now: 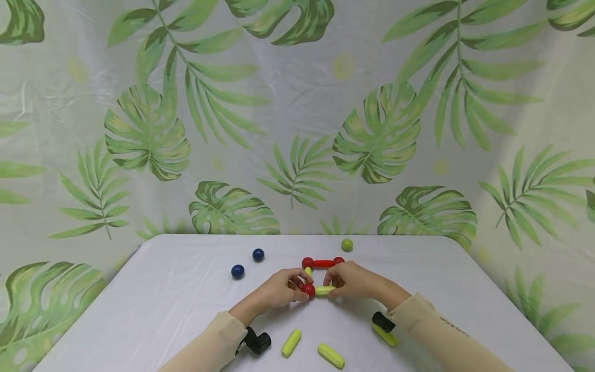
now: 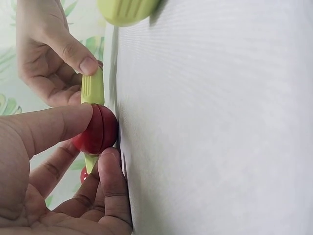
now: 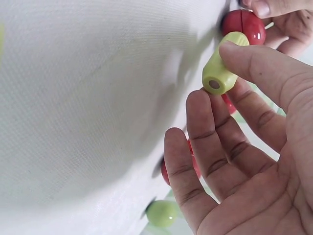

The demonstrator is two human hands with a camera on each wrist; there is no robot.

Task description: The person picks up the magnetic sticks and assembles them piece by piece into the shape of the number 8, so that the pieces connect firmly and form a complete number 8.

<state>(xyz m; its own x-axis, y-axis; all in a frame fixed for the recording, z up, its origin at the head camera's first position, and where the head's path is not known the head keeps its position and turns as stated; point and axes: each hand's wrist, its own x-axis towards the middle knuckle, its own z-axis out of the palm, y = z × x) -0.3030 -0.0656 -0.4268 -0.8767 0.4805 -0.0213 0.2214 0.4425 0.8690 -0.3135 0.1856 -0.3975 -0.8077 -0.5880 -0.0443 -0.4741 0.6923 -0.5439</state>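
Note:
My left hand (image 1: 278, 289) holds a red ball (image 1: 309, 291) between thumb and fingers, low on the white table. A yellow-green rod (image 3: 217, 66) with a grey disc in its end face is pinched by my right hand (image 1: 358, 281). Its other end meets the red ball in the left wrist view. Behind the left fingers, another yellow-green rod (image 1: 308, 270) runs from near that ball toward a second red ball (image 1: 308, 263). Beyond the hands, a red rod (image 1: 323, 263) links this second ball to a third red ball (image 1: 339, 261), partly covered by the right hand.
Two dark blue balls (image 1: 238, 272) lie at the back left, a green ball (image 1: 347, 245) at the back right. Nearer the front are loose yellow-green rods (image 1: 291, 343), one partly under the right wrist camera (image 1: 383, 321). A leaf-patterned curtain (image 1: 297, 113) hangs behind the table (image 1: 186, 289).

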